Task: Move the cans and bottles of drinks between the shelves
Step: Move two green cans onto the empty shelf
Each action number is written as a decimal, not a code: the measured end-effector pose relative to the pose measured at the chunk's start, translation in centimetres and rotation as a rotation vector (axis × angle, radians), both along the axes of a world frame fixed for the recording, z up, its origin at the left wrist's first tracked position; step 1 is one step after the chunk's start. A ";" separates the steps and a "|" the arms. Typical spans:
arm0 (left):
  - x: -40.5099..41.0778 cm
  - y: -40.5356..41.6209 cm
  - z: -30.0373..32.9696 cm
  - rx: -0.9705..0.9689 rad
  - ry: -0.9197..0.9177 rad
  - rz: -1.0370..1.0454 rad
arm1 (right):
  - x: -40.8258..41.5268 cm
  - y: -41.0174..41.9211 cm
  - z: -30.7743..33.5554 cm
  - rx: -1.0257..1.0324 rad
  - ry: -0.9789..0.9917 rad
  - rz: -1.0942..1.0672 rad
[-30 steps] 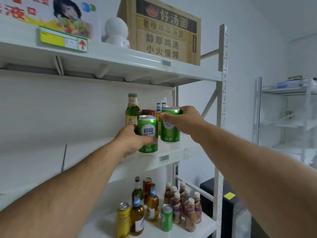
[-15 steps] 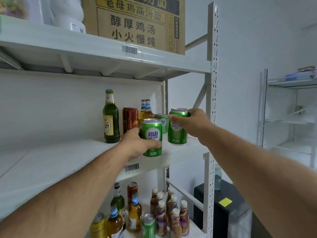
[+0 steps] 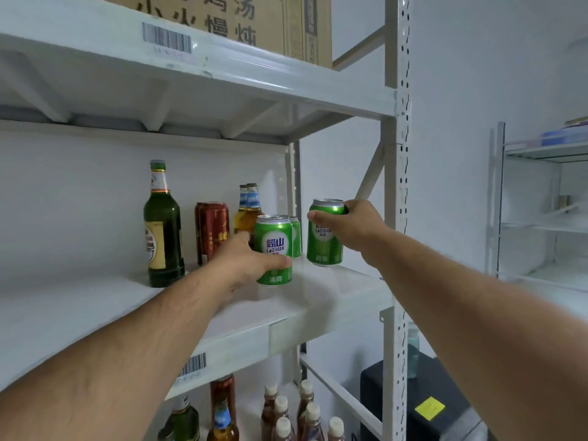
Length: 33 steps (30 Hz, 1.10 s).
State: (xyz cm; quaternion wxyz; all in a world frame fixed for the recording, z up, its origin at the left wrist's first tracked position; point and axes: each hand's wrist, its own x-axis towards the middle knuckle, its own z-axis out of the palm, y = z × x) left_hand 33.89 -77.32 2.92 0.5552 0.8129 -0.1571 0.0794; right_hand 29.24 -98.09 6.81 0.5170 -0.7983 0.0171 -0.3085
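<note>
My left hand (image 3: 245, 265) grips a green Laoshan can (image 3: 274, 240) standing on the white middle shelf (image 3: 95, 310). My right hand (image 3: 356, 229) grips a second green can (image 3: 324, 246) near its top, at the shelf's right end. Behind them stand a third green can (image 3: 296, 235), two amber bottles (image 3: 246, 211), red cans (image 3: 212, 230) and a tall green beer bottle (image 3: 162, 230). On the shelf below, small brown bottles (image 3: 286, 415), an amber bottle (image 3: 222, 424) and a green bottle (image 3: 183, 421) show partly.
A cardboard box (image 3: 241, 23) sits on the top shelf. The rack's perforated upright (image 3: 396, 186) rises just right of my right hand. A black box with a yellow sticker (image 3: 426, 405) stands on the floor. Another white rack (image 3: 541, 211) is at far right.
Both hands have carried their green cans deeper over the middle shelf and lower, to its surface. The view has moved closer and tilted, so the lower shelf is mostly cut off.
</note>
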 end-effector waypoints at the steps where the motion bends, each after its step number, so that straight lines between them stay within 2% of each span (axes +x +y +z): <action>1: 0.7 -0.3 0.0 0.004 0.008 0.007 | 0.9 -0.3 0.0 0.000 0.009 0.001; 18: 7.8 -4.9 -0.2 -0.022 0.042 0.205 | 16.7 -3.3 -2.5 -0.057 0.154 0.214; 29: 8.7 -4.6 -1.1 -0.028 0.045 0.244 | 19.8 -3.1 -3.1 -0.029 0.199 0.315; 33: 8.6 -4.8 -1.4 -0.023 0.051 0.238 | 19.7 -3.2 -3.9 -0.018 0.159 0.327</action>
